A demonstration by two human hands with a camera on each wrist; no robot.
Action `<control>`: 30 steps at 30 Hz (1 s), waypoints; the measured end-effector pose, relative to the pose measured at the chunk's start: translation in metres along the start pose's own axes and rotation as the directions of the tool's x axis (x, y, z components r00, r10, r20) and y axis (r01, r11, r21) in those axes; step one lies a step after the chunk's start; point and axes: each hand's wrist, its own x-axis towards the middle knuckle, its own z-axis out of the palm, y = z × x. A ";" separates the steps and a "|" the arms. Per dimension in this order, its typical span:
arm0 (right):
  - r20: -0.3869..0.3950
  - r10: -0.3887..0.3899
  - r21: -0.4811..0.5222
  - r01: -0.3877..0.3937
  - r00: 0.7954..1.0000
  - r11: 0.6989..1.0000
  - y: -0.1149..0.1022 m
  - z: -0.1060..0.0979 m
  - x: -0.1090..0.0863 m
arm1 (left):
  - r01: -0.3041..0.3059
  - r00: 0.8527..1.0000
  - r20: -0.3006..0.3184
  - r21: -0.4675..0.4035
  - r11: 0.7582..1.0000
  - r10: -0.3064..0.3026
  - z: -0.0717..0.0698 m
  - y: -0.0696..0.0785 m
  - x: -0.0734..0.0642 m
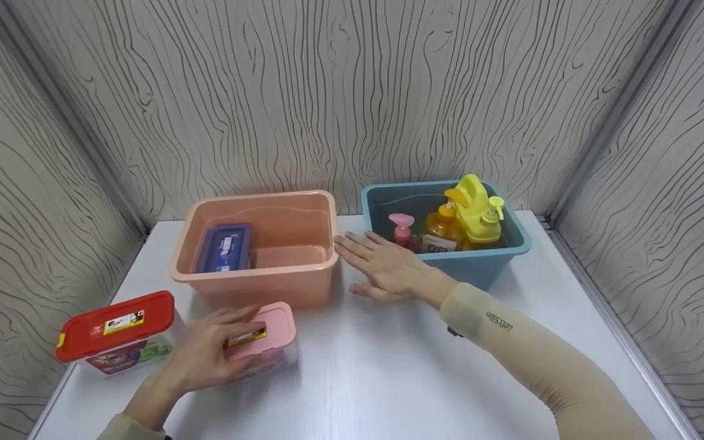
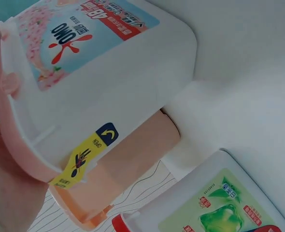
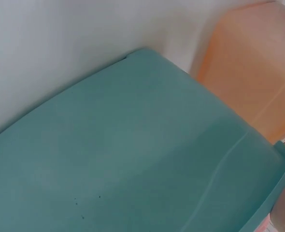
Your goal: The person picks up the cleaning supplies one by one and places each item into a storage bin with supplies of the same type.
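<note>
My left hand (image 1: 205, 351) grips a pink-lidded detergent box (image 1: 278, 330) across its lid, fingers on the far side and thumb on the near side. In the left wrist view the box (image 2: 118, 87) shows a white body, an OMO label and a yellow seal strip. My right hand (image 1: 388, 269) lies with fingers extended between the two bins, fingertips at the right rim of the peach bin (image 1: 254, 278); whether they touch it I cannot tell. Inside that bin is a blue-lidded box (image 1: 225, 247). The teal bin (image 1: 474, 266) stands beside the right hand.
A red-lidded detergent box (image 1: 120, 327) stands at the left on the white table (image 1: 358, 379). The teal bin holds a pink pump bottle (image 1: 402, 229), an orange pump bottle (image 1: 443, 229) and a yellow jug (image 1: 477, 214). Patterned panels (image 1: 303, 91) enclose the back and sides.
</note>
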 end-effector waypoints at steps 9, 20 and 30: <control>0.002 -0.010 -0.020 0.010 1.000 1.000 0.000 0.001 -0.002 | 0.007 1.000 -0.011 -0.059 0.998 -0.008 0.007 0.007 0.005; 0.002 -0.015 -0.029 0.015 1.000 0.999 0.001 0.002 -0.002 | -0.039 0.999 -0.003 -0.034 0.999 0.039 0.018 0.014 0.023; 0.001 -0.017 -0.036 0.017 1.000 0.999 -0.001 0.000 -0.002 | -0.066 0.998 0.000 -0.028 0.997 0.067 0.021 0.019 0.033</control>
